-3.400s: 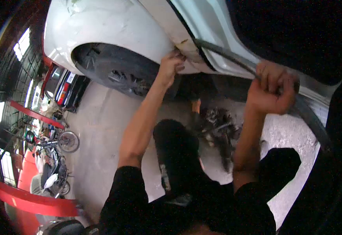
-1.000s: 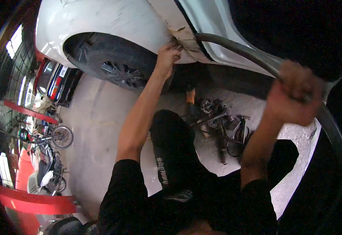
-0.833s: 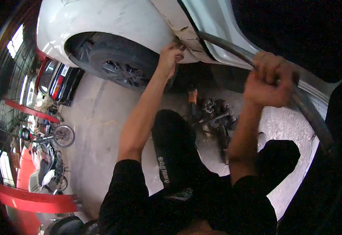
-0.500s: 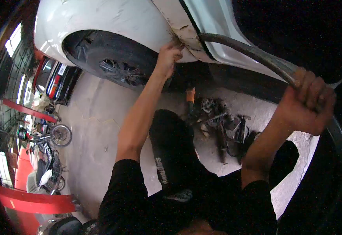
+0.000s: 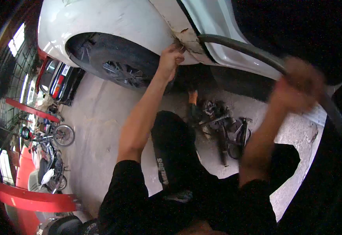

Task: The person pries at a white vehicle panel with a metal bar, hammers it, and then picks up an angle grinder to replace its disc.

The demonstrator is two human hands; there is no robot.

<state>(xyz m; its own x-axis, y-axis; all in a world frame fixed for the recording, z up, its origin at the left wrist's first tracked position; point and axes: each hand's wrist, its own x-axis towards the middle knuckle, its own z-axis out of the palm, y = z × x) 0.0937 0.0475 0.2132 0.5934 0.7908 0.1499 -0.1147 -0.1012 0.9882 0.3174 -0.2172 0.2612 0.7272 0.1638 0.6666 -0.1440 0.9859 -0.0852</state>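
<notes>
My left hand [image 5: 171, 58] is closed at the lower edge of the white car's body panel [image 5: 139, 27], by a rusty, cracked spot behind the front wheel [image 5: 126, 70]; what its fingers pinch is too small to make out. On the right, my right hand [image 5: 302, 84], blurred by motion, is wrapped round a long dark rubber strip [image 5: 241, 47]. From the door-sill edge the strip curves to that hand, and its free end hangs past it.
Several tools and metal parts [image 5: 221, 125] lie on the floor below the car, with an orange-and-dark tool [image 5: 193, 102] beside them. Motorcycles [image 5: 49, 168], red beams [image 5: 34, 197] and a dark car [image 5: 61, 84] stand to the left.
My right hand has moved left and slightly up along with the strip, which now bends differently. My left hand stays at the panel edge. The view has shifted slightly.
</notes>
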